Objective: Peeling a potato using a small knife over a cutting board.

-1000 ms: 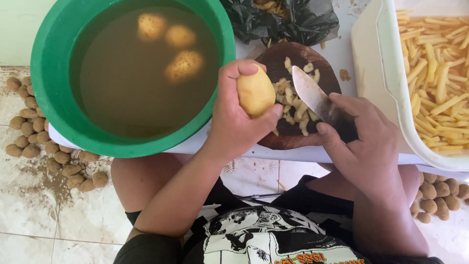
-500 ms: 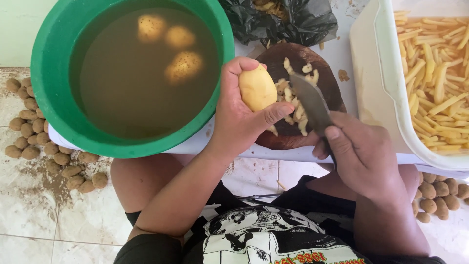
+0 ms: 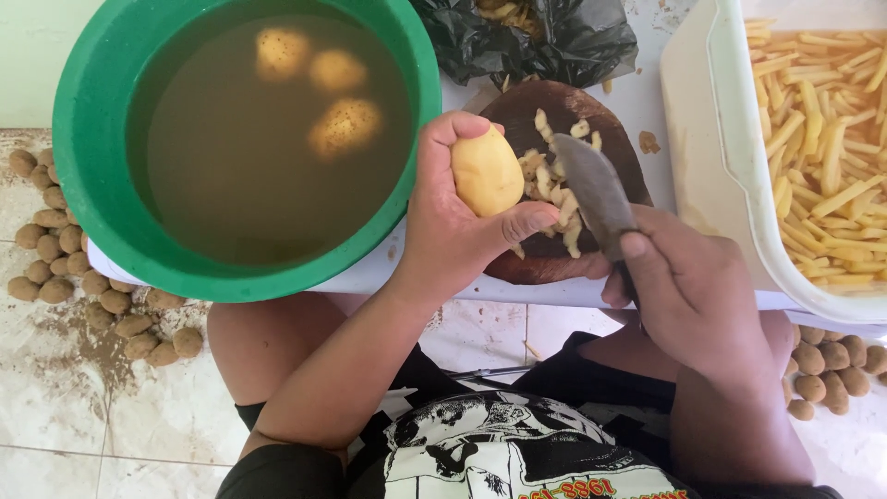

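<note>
- The left hand (image 3: 462, 231) holds a peeled potato (image 3: 487, 172), smooth, pale yellow and egg-shaped; its grip is closed around it, thumb under and fingers curled over the top, above the near-left rim of a round dark wooden board (image 3: 591, 120).
- The right hand (image 3: 688, 296) has its grip pressed tight round the handle of a knife (image 3: 596, 189); the dull grey blade points up and away over the board, just beside the potato but not touching it.
- Small pale potato scraps (image 3: 554, 180) lie in a loose heap on the board, between potato and blade.
- A green plastic basin (image 3: 88, 166) of cloudy brown water crowds the left side, its rim close to the left wrist; three potatoes (image 3: 337, 125) float in it.
- A white tub (image 3: 739, 185) of cut potato sticks hems in the right, its wall near the right hand.
- A crumpled black plastic bag (image 3: 564, 42) lies behind the board.
- Small earthy unpeeled potatoes (image 3: 55, 249) are scattered on the tiled floor (image 3: 139, 416) below the white worktop (image 3: 416, 268) edge, on both sides.
</note>
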